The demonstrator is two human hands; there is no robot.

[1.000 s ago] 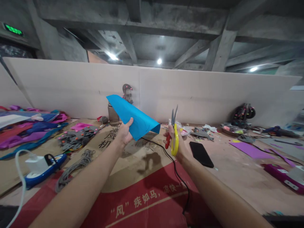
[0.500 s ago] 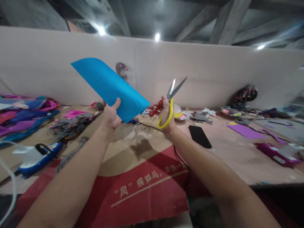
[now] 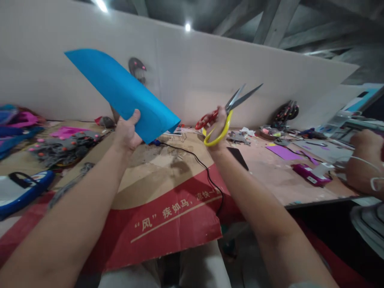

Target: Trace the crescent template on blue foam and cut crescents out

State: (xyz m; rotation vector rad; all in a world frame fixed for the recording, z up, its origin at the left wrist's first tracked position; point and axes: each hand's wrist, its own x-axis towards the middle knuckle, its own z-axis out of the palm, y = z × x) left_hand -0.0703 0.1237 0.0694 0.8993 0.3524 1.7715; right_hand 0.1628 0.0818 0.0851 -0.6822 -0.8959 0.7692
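My left hand is closed on a bright blue sheet, thumb on its near face. The sheet is held up at a slant over the table and curls along its upper edge; whether it is felt or foam I cannot tell. To its right, my right hand grips a pair of scissors with one red and one yellow handle. The blades stand apart, point up and right, and touch nothing. Some of my right fingers are hidden behind the handles.
A red and brown cardboard sheet covers the table before me. A black cable crosses it. Right lie a black phone, purple sheet and magenta power strip. Grey pieces with pink dots are left. Another person's arm rests far right.
My view has turned right and tilted, bringing another person's arm into sight. The scissors have swung further to the right with blades apart. The blue sheet stays in my left hand.
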